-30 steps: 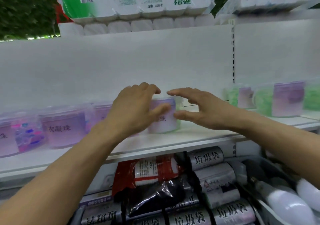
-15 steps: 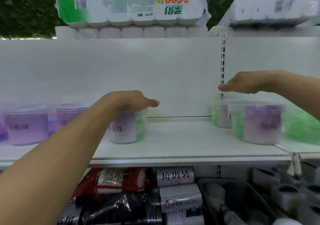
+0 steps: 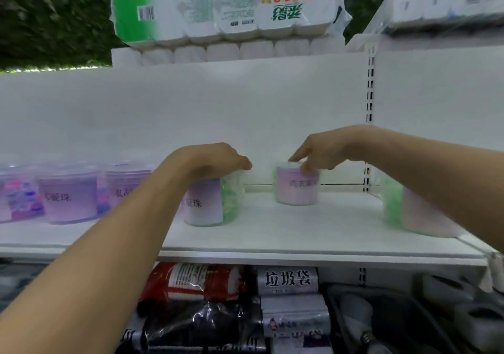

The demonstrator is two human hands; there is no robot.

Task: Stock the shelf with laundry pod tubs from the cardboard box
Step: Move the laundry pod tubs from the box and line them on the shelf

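Left hand [image 3: 210, 160] lies over the top of a green-pod tub [image 3: 212, 203] on the white shelf [image 3: 300, 233], fingers draped down past the lid; whether they actually clasp it cannot be told from this angle; that tub stands upright near shelf centre, lilac label facing out. Right hand [image 3: 324, 149] at 3 o'clock from the left; its fingertips [image 3: 306, 168] curl over the rim of a second tub [image 3: 297, 186], pinching the lid edge; second tub upright, deeper on the shelf, near the back panel [image 3: 191, 113]. A third green tub [image 3: 409, 209] stands at 3 o'clock of that, partly hidden behind the right forearm. Purple-pod tubs [image 3: 71, 192] in a row at 9 o'clock of the left hand, upright, close together. Tissue roll pack [image 3: 223, 7] lies on top of the unit at 12 o'clock; bagged rolls [image 3: 287, 280] packed on the shelf below at 6 o'clock. Cardboard box not in view.
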